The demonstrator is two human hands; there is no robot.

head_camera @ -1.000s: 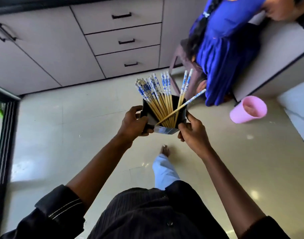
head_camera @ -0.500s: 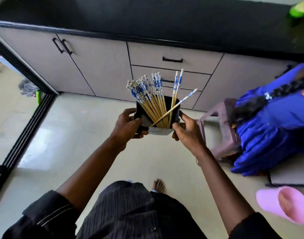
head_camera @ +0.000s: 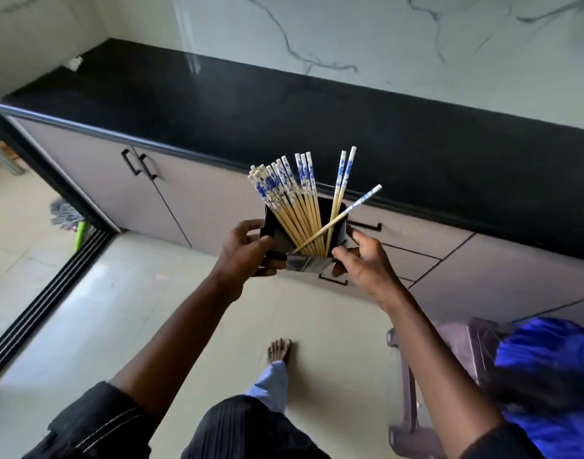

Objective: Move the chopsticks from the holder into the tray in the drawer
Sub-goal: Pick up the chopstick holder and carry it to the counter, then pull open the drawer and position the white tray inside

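Note:
I hold a black square holder [head_camera: 277, 235] in front of me with both hands, above the floor. Several bamboo chopsticks [head_camera: 295, 207] with blue-and-white tops stand in it; one leans out to the right. My left hand [head_camera: 247, 251] grips the holder's left side and my right hand [head_camera: 363, 261] grips its right side. Behind the holder the cabinet's drawers [head_camera: 413, 231] are shut; no tray shows.
A long black countertop [head_camera: 284, 111] runs over grey cabinets with black handles [head_camera: 139, 164]. A purple plastic stool [head_camera: 446, 352] and a person in blue [head_camera: 549, 376] are at the lower right. A sliding-door track [head_camera: 48, 293] lies on the left.
My view has swung up and left toward the counter; the holder stays gripped in both hands. The person in blue and the stool have slid to the lower right, and the pink cup is out of view.

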